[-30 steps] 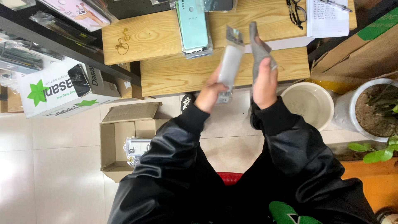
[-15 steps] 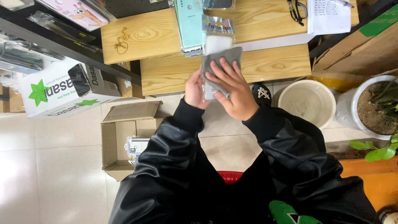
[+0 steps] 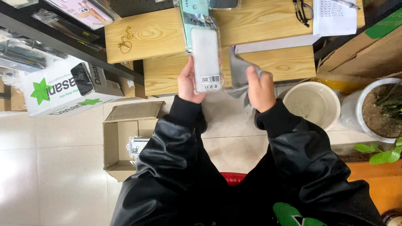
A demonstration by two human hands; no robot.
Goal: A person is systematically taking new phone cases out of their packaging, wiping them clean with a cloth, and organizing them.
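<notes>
- Clear plastic sleeve (image 3: 206, 58): long, flat packet with a whitish phone case inside and a small white barcode label at its lower end; held upright over the front edge of the tabletop (image 3: 163, 33).
- Left hand (image 3: 189, 83): grip closed on the sleeve's lower left edge, thumb behind the packet and mostly hidden.
- Right hand (image 3: 260, 88): grip closed on a grey, crumpled soft piece (image 3: 238, 73) just beside the sleeve; what it is made of is hard to make out.
- Mint-green packet (image 3: 193, 8): lies on the tabletop above the sleeve, its top cut off by the frame edge.
- White carton (image 3: 63, 90): left, under a dark shelf, with green star marks and a black panel.
- Open brown cardboard box (image 3: 125, 142): on the tiled floor by the left sleeve; a small packed item inside is partly hidden by the arm.
- White paper sheet (image 3: 335, 16): upper right on the tabletop; dark spectacles (image 3: 302, 10) beside it.
- Cream bucket (image 3: 312, 102) and potted plant (image 3: 377, 109): right, on the floor, the pot cut off.
- Both arms: black shiny jacket sleeves, elbows bent, forearms raised toward the tabletop.
</notes>
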